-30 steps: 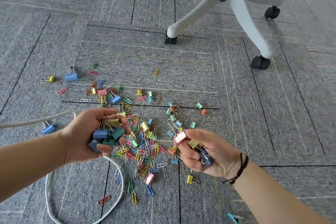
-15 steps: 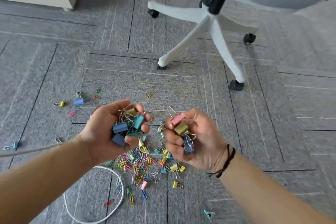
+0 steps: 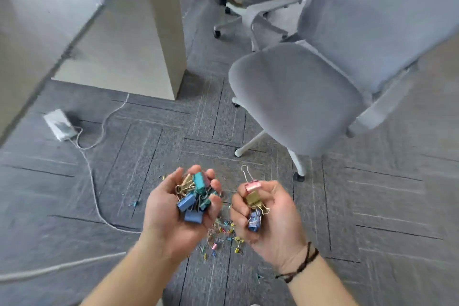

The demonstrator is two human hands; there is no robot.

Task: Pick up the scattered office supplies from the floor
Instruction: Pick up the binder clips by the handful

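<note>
From the head camera, the left hand (image 3: pixel 173 211) was cupped palm up, fingers curled round a heap of binder clips (image 3: pixel 195 197), blue, teal and gold. The right hand (image 3: pixel 267 216) gripped a pink clip (image 3: pixel 252 185), a gold clip (image 3: pixel 252 198) and a blue clip (image 3: pixel 255 221). More clips and paper clips (image 3: pixel 223 236) lay scattered on the grey carpet (image 3: pixel 372 206) below, near a white cable (image 3: pixel 94 191). A grey office chair (image 3: pixel 298 97) stood far right.

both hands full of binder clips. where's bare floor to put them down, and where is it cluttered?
Bare carpet lies right of the right hand, past the chair base. More lies between the white cable and the left hand, bar one stray clip. Crowded: the heap of small clips on the floor under both hands.
</note>
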